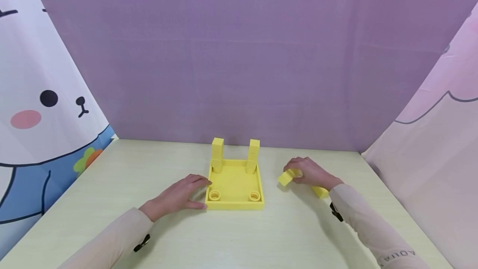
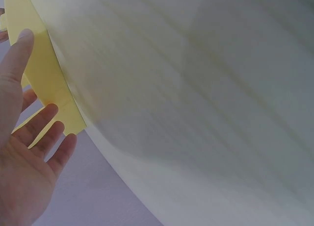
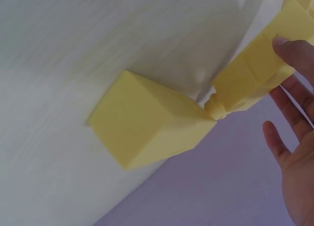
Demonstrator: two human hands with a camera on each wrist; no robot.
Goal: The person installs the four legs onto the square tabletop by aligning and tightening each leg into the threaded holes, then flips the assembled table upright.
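Observation:
A shallow yellow tray-like frame (image 1: 234, 205) lies on the table, with a square yellow post (image 1: 218, 149) standing at its back left corner and another post (image 1: 253, 150) at its back right. Round threaded sockets (image 1: 214, 195) show in the two front corners. My left hand (image 1: 178, 197) rests against the left side of the frame, its thumb on the near wall (image 2: 41, 69) and fingers loosely spread. To the right, my right hand (image 1: 309, 172) pinches a loose yellow post (image 3: 255, 64) with a rounded peg at one end, tilted above the table.
Another yellow block (image 1: 320, 192) lies on the table under my right wrist; the right wrist view shows its square end (image 3: 125, 120). A purple cloth (image 1: 239, 61) hangs along the table's back edge, with printed curtains (image 1: 41, 74) at both sides.

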